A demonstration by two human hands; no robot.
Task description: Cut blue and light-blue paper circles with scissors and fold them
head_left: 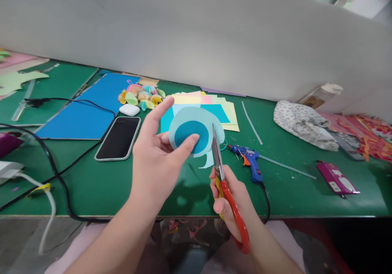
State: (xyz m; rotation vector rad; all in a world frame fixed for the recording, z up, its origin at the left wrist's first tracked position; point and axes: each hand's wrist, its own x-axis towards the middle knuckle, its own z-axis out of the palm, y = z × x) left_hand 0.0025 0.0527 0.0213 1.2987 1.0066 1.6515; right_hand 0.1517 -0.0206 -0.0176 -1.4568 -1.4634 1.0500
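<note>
My left hand pinches a dark teal paper circle laid over a larger pale blue sheet of paper, thumb on top and fingers behind. Through the handles of a pair of scissors, red and yellow, run the fingers of my right hand. The scissor blades point upward and meet the pale blue paper just right of the circle. A cut strip of that paper hangs down beside the blades. Behind the paper lies a stack of coloured sheets, partly hidden by my left hand's work.
A phone and a white earbud case lie left, near a blue board and paper flowers. Right are a blue glue gun, a purple power box and a patterned cloth. Black cables cross the left side.
</note>
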